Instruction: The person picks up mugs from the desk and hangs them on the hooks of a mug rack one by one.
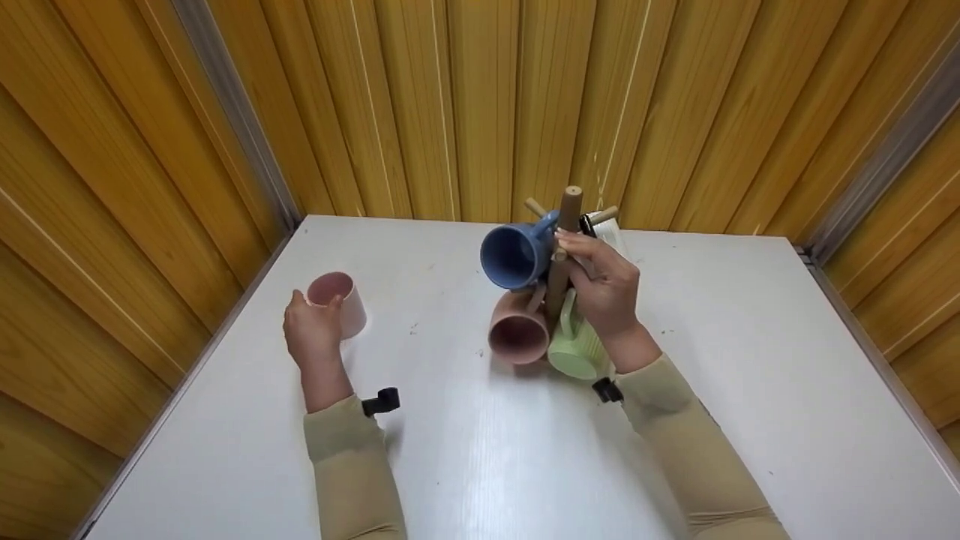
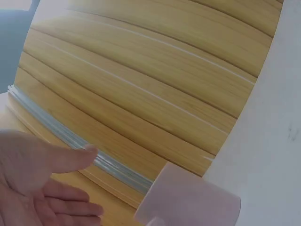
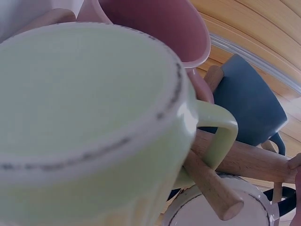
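Observation:
At the left, my left hand (image 1: 311,326) is beside a pink cup (image 1: 352,319) that stands upright. In the left wrist view its thumb (image 2: 75,159) is straight and apart from the cup's wall (image 2: 188,200); one fingertip shows at the cup's edge. My right hand (image 1: 604,289) grips the wooden mug tree (image 1: 571,206) near its upper pegs. On the tree hang a blue mug (image 1: 514,255), a dusty-pink mug (image 1: 519,330) and a green mug (image 1: 576,352). A white mug (image 3: 221,207) with a dark handle is partly hidden behind.
The white table (image 1: 450,450) has wood-patterned panel walls (image 1: 480,112) at its back and sides. Metal strips (image 1: 240,112) run up the corners. Between the pink cup and the tree lies bare tabletop.

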A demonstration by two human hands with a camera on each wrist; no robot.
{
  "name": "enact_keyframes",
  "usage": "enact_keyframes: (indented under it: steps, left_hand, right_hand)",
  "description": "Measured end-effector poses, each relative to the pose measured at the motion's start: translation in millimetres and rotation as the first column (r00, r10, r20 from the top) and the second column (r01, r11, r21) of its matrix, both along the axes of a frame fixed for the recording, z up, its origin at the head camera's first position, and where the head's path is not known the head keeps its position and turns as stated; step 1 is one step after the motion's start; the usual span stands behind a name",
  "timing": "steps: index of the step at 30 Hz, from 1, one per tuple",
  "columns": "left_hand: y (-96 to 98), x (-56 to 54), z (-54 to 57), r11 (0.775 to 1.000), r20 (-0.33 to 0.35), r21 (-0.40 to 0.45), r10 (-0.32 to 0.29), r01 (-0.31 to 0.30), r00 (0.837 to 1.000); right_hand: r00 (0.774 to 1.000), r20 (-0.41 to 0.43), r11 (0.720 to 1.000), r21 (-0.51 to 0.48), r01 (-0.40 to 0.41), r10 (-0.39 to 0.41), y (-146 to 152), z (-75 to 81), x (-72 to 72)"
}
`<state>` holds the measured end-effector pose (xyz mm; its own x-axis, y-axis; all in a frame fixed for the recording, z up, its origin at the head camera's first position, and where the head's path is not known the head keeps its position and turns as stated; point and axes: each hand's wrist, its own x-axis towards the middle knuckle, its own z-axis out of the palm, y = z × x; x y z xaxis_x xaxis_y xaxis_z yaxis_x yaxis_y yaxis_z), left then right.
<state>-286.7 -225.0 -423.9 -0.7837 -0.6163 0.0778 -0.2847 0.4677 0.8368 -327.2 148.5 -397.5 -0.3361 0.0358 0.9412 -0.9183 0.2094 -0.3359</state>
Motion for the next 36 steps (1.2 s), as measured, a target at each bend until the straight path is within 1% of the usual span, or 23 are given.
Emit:
enact_keyframes:
  steps: [1, 3, 5, 7, 11, 13, 16, 18, 20, 23, 25, 27, 30, 31, 33, 36]
  left_hand:
    - [-2.4, 0.6, -2.9, 1.0, 0.06, 0.005, -0.019, 0.019, 0.998]
    - [-6.8, 0.7, -9.3, 0.998, 0.165, 0.017, -0.062, 0.06, 0.984]
    - [-10.4, 0.0, -15.5, 0.996, 0.235, 0.03, -0.089, 0.084, 0.968]
    - [-13.8, -0.8, -21.5, 0.995, 0.278, 0.037, -0.095, 0.088, 0.956]
    - [-18.7, -1.9, -32.3, 0.997, 0.31, 0.043, -0.07, 0.059, 0.948]
    - [-20.6, -2.4, -37.7, 0.998, 0.313, 0.043, -0.061, 0.05, 0.948]
    - [-21.5, -2.9, -42.2, 0.998, 0.303, 0.044, -0.048, 0.037, 0.952]
    - [-22.1, -3.5, -42.9, 0.998, 0.298, 0.052, -0.045, 0.03, 0.954]
    - [-22.1, -3.6, -41.0, 0.997, 0.298, 0.072, -0.042, 0.021, 0.954]
    - [-21.5, -3.7, -35.6, 0.994, 0.296, 0.111, -0.034, 0.001, 0.955]
    - [-20.3, -3.5, -30.9, 0.99, 0.267, 0.138, -0.024, -0.014, 0.963]
    - [-18.5, -3.2, -26.3, 0.989, 0.227, 0.146, -0.013, -0.021, 0.974]
    - [-14.9, -1.8, -19.6, 0.992, 0.162, 0.123, -0.004, -0.016, 0.987]
    - [-13.4, -1.1, -16.9, 0.995, 0.144, 0.102, -0.003, -0.012, 0.99]
    - [-10.4, 0.8, -10.6, 0.996, 0.126, 0.093, -0.012, 0.0, 0.992]
    - [-5.1, 5.2, 2.3, 0.994, 0.097, 0.109, -0.042, 0.031, 0.994]
  right_hand:
    - [1.0, 0.001, 1.0, -0.001, -0.001, 0.001, 0, -0.2, 0.4]
    - [1.0, 0.001, 1.0, -0.006, 0.002, -0.002, 0, -0.5, 1.0]
    - [1.0, 0.001, 1.0, -0.009, 0.003, -0.003, -1, -0.2, 1.1]
    - [1.0, 0.002, 1.0, -0.008, 0.004, -0.004, -1, -0.1, 0.8]
    - [1.0, 0.004, 1.0, -0.009, -0.005, 0.005, -2, -0.3, 0.3]
    - [1.0, 0.005, 1.0, -0.012, -0.008, 0.008, -2, -0.4, 0.4]
    - [1.0, 0.008, 1.0, -0.016, -0.01, 0.01, -2, -0.5, 0.8]
    - [1.0, 0.013, 1.0, -0.017, -0.012, 0.012, -3, -0.4, 1.2]
    - [1.0, 0.016, 1.0, -0.017, -0.012, 0.013, -3, -0.2, 1.5]
    - [1.0, 0.021, 1.0, -0.02, -0.017, 0.017, -4, 0.0, 1.5]
    - [1.0, 0.022, 1.0, -0.023, -0.018, 0.019, -4, 0.0, 1.2]
    - [1.0, 0.022, 1.0, -0.023, -0.019, 0.02, -4, -0.3, 0.8]
    - [1.0, 0.021, 1.0, -0.025, -0.017, 0.018, -5, -0.6, 0.6]
    - [1.0, 0.019, 1.0, -0.024, -0.017, 0.018, -5, -0.7, 0.6]
    - [1.0, 0.018, 1.0, -0.025, -0.017, 0.017, -4, -0.8, 0.8]
    - [1.0, 0.016, 0.999, -0.031, -0.022, 0.022, -4, -0.9, 1.0]
